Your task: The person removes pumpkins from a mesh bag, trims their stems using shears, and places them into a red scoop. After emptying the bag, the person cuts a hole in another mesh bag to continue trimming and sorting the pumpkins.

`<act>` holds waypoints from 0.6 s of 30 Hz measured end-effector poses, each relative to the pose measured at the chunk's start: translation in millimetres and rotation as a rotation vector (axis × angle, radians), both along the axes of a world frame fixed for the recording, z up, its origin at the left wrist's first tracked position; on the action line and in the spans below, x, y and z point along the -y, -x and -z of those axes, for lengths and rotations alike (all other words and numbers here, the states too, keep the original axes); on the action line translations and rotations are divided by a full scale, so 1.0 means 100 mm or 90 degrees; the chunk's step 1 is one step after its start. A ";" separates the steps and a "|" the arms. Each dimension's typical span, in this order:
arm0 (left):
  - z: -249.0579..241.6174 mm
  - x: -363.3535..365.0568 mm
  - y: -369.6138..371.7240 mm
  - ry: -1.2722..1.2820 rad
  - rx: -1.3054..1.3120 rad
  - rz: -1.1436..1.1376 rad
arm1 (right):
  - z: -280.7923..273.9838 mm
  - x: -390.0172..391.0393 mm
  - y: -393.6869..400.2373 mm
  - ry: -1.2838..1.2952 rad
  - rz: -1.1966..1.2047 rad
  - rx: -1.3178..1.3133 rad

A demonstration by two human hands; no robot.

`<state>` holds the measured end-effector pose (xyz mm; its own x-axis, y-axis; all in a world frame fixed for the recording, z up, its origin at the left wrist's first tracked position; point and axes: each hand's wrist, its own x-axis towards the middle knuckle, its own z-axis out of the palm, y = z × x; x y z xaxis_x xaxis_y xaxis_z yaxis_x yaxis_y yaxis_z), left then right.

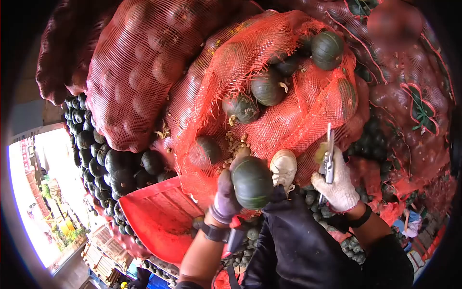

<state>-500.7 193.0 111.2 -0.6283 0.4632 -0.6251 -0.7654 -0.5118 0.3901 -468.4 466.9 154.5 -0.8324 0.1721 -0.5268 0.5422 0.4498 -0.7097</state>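
My left hand (pixel 226 197), in a pale glove, is wrapped round a dark green kabocha squash (pixel 252 183), held up above the ground in front of my legs. To the right, my right hand (pixel 339 180), in a white knitted glove, is closed on a silver knife (pixel 329 161) with its narrow blade pointing away from me. An open orange-red mesh bag (pixel 298 115) lies just beyond both hands. Several squashes rest in its mouth, among them a squash with a pale dry stem (pixel 267 89) and a rounder squash (pixel 327 50) farther back.
Full red mesh sacks (pixel 139 72) are piled at the back left, with more sacks (pixel 409 111) at right. A red plastic scoop-like container (pixel 159 216) sits left of my left forearm. Loose squashes (pixel 120 166) are heaped behind it. My shoe (pixel 283 167) stands by the bag.
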 end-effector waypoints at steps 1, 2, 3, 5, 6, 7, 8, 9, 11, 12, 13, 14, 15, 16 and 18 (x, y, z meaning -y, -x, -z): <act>-0.02 -0.09 -0.07 -0.070 0.019 -0.047 | -0.06 0.05 0.06 -0.032 -0.047 0.027; -0.02 -0.16 -0.15 -0.139 0.044 -0.092 | -0.19 0.12 0.13 0.009 -0.066 -0.004; -0.02 -0.22 -0.22 -0.210 0.071 -0.139 | -0.19 0.17 0.13 -0.007 -0.127 -0.025; 0.11 -0.31 -0.30 -0.274 0.100 -0.189 | -0.17 0.20 0.12 -0.044 -0.254 -0.066; 0.15 -0.35 -0.28 -0.279 0.109 -0.214 | -0.20 0.21 0.15 -0.063 -0.330 -0.020; 0.17 -0.40 -0.27 -0.284 0.118 -0.239 | -0.19 0.22 0.11 -0.124 -0.380 -0.101; 0.16 -0.45 -0.29 -0.257 0.137 -0.240 | -0.13 0.22 0.06 -0.186 -0.430 -0.182; 0.11 -0.51 -0.27 -0.230 0.155 -0.240 | -0.07 0.21 0.01 -0.247 -0.482 -0.264; 0.12 -0.56 -0.27 -0.182 0.121 -0.196 | 0.07 0.18 -0.04 -0.273 -0.504 -0.307; 0.16 -0.53 -0.28 -0.114 0.045 -0.133 | 0.13 0.16 -0.06 -0.282 -0.506 -0.326; 0.23 -0.47 -0.29 -0.045 -0.032 -0.068 | 0.15 0.14 -0.06 -0.290 -0.506 -0.345; 0.31 -0.41 -0.30 0.025 -0.108 -0.002 | 0.12 0.09 -0.05 -0.253 -0.617 -0.204; 0.27 -0.42 -0.29 -0.140 -0.039 -0.052 | 0.08 0.10 -0.08 -0.084 -0.476 -0.108; 0.23 -0.44 -0.27 -0.296 0.046 -0.092 | 0.03 0.12 -0.13 0.083 -0.328 -0.013; 0.14 -0.38 -0.31 -0.323 0.107 -0.117 | -0.02 0.11 -0.10 0.517 0.093 0.257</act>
